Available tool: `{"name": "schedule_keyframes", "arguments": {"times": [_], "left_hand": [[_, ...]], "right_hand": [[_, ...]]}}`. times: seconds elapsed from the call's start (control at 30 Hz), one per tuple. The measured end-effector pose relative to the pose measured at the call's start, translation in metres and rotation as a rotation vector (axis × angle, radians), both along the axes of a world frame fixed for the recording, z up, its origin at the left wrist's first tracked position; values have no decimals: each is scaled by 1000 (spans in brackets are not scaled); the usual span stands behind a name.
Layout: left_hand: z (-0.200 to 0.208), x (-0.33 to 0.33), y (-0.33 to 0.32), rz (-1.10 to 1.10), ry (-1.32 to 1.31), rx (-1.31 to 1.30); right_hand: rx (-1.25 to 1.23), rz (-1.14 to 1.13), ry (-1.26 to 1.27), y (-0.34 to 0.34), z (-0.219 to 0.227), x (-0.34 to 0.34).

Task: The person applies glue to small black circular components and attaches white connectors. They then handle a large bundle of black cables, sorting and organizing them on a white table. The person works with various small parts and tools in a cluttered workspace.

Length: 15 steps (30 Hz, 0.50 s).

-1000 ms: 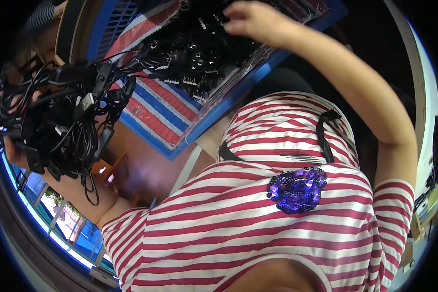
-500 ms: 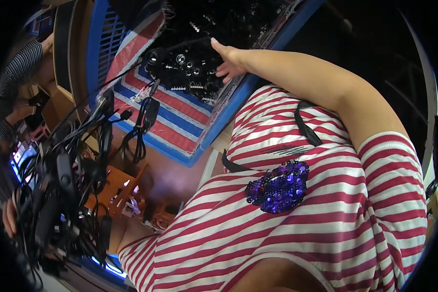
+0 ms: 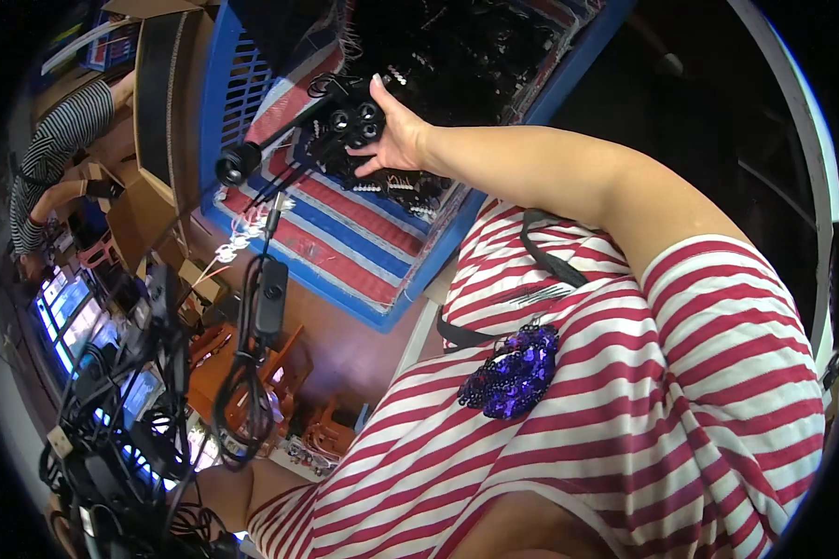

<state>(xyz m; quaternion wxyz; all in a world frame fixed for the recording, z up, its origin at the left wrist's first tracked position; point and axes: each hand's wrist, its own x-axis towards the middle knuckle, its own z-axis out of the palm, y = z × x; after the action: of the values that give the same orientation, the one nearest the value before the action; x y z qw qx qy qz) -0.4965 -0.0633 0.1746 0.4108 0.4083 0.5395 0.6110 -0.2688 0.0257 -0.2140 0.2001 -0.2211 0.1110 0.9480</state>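
My right hand (image 3: pixel 396 140) reaches over the blue crate from the right. Its fingers are stretched apart, with the palm beside a cluster of black round sockets (image 3: pixel 356 121) on black cords. Another black socket (image 3: pixel 239 163) sticks out to the left on its cord. At the lower left, a tangled bundle of black cables (image 3: pixel 112 410) hangs around my left hand, whose fingers it mostly hides; my left forearm (image 3: pixel 228 492) comes in behind it. One coiled cord with a black inline switch (image 3: pixel 271 298) dangles between bundle and crate.
The blue plastic crate (image 3: pixel 350 312) has a red, white and blue striped lining (image 3: pixel 345 228) and holds many black corded parts. Cardboard boxes (image 3: pixel 140 219), orange stools (image 3: pixel 289 373) and lit screens (image 3: pixel 70 312) lie beyond. Another person in a striped top (image 3: pixel 70 130) stands at the far left.
My right hand has moved left, up against the cluster of sockets. The cable bundle at my left hand has dropped lower, and the cord with the switch hangs apart from it.
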Motion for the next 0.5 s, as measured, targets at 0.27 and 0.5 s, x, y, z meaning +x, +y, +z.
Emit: {"name": "schedule_keyframes", "arguments": {"times": [0.27, 0.5], "left_hand": [[12, 7, -18, 33, -6, 57], [13, 13, -39, 52, -37, 122]], "right_hand": [[-19, -114, -79, 62, -3, -35], [164, -105, 13, 92, 14, -12]]}}
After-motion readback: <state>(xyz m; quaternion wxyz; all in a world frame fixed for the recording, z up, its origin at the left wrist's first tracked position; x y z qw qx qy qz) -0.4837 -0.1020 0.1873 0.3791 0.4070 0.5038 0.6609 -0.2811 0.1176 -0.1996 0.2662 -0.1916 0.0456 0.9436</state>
